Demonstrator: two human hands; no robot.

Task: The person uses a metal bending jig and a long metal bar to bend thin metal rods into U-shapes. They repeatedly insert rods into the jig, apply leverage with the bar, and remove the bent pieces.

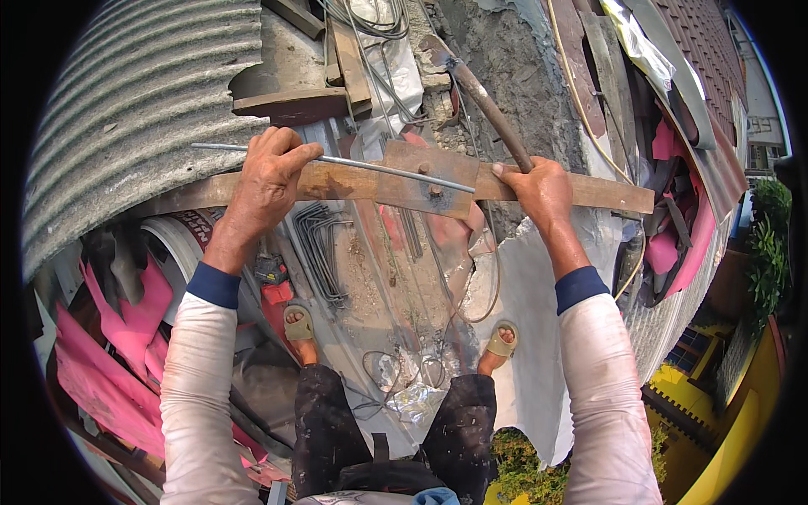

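Note:
My left hand [271, 172] is closed around a thin straight steel rod [374, 171]. The rod runs to the right, over a rusty metal plate [406, 195] with two bolt-like pegs; its right end lies across the plate near them. The plate sits on a long wooden plank [337, 182] that spans the space in front of me. My right hand [543, 195], by the plank's right part, grips the near end of a rusty steel bar [492, 114] with a bent, flattened far end. That bar slants away to the upper left, apart from the rod.
Several bent steel rods [318, 244] lie below the plank at left. Grey corrugated roofing [160, 101] rises at left, with pink sheeting [109, 379] beneath. Rough concrete [513, 76] and a coil of wire [370, 15] lie ahead. A loose cable [492, 278] crosses near my feet.

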